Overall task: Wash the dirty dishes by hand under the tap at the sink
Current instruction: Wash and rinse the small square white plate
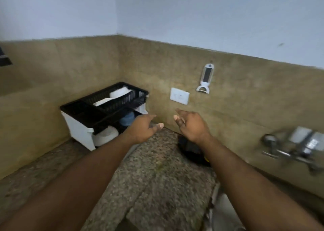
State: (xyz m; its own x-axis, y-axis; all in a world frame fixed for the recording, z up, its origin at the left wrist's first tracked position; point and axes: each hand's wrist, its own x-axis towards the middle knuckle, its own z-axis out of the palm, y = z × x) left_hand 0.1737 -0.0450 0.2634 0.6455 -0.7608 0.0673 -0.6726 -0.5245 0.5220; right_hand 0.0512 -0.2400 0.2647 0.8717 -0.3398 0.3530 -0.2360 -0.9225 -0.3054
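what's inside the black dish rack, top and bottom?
Top basket of the black dish rack: white plates, leaning. Shelf below: a blue bowl and a white dish, partly hidden by the rack's frame and the left hand. Anything deeper is hidden.

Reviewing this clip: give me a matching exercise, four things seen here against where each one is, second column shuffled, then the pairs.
Things:
1. dish rack
2. wall socket
3. tap
4. left hand

Places:
A. at the right edge, on the wall, blurred
B. over the counter, fingers relaxed, holding nothing
C. in the corner on the counter, white dishes inside
D. on the tiled wall, beyond both hands

Pairs: 1-C, 2-D, 3-A, 4-B
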